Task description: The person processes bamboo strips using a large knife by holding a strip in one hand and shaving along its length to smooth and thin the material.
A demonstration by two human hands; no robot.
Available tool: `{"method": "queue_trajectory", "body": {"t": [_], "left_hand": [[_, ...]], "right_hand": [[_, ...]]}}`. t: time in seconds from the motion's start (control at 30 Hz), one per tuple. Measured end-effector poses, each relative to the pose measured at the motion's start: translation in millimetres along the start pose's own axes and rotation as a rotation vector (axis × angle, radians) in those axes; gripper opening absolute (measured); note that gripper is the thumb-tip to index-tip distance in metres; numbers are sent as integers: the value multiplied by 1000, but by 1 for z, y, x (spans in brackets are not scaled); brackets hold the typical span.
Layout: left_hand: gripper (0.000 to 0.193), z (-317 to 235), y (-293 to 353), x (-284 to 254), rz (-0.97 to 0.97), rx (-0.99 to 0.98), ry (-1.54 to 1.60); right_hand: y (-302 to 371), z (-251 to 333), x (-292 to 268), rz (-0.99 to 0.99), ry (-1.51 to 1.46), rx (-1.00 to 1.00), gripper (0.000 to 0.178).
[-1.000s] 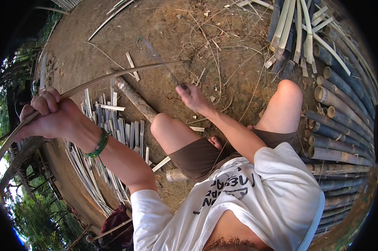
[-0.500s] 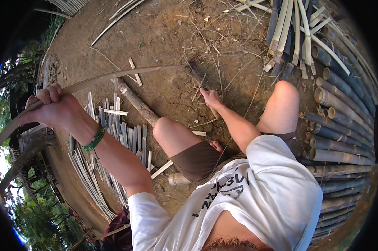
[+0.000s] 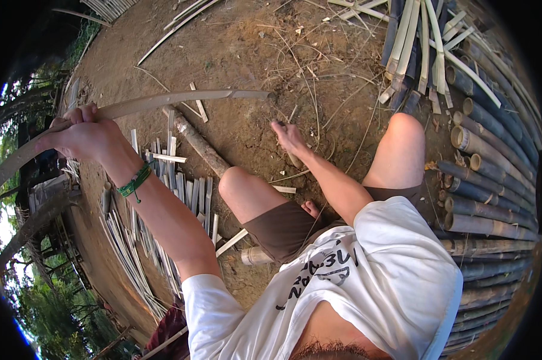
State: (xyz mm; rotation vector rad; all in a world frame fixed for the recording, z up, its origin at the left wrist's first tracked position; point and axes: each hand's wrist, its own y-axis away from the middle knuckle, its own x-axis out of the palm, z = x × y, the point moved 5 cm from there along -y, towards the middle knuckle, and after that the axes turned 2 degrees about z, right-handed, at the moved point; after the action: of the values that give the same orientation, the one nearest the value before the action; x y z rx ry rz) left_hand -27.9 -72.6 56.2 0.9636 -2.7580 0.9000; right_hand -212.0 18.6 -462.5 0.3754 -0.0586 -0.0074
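Note:
My left hand [image 3: 86, 135] is closed around a long, curved bamboo strip [image 3: 175, 99], which runs from the far left edge across to the middle. A green braided bracelet [image 3: 136, 180] circles that wrist. In front of my knees, my right hand [image 3: 290, 139] grips a knife [image 3: 295, 161], its pale handle showing below the fist. The blade is hard to make out against the brown soil, though it points up toward the strip's right end. Whether blade and strip touch, I cannot tell. Beneath the strip, a thin log [image 3: 196, 141] lies on the ground beside my left knee.
Several split bamboo slats [image 3: 190, 195] lie left of my legs. Thick bamboo poles [image 3: 487, 222] are stacked along the right, with more pale split strips [image 3: 424, 48] at the upper right. Thin shavings [image 3: 307, 72] litter the dirt ahead. My bent knees frame the right forearm.
My right hand has shifted slightly left, and the knife's dark blade has turned so it shows far less. My left hand has moved a little right and the strip's middle has risen slightly.

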Motion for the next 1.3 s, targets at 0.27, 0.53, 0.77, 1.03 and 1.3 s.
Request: {"method": "queue_trajectory", "body": {"t": [0.27,0.53,0.77,1.03,1.3], "left_hand": [[65,-4,13,-25,6,30,-10],[64,-12,25,-18,-22,-41,66],[71,-11,37,-83,-308,-73,30],[51,45,21,-267,-391,-16,192],[42,141,239,-555,-752,-531,21]], "right_hand": [[58,31,5,171,2,17,59],[26,-41,-50,-8,214,341,66],[89,-36,-65,-299,545,356,62],[75,-69,-85,-185,753,428,58],[86,-83,-58,-46,841,404,64]]}}
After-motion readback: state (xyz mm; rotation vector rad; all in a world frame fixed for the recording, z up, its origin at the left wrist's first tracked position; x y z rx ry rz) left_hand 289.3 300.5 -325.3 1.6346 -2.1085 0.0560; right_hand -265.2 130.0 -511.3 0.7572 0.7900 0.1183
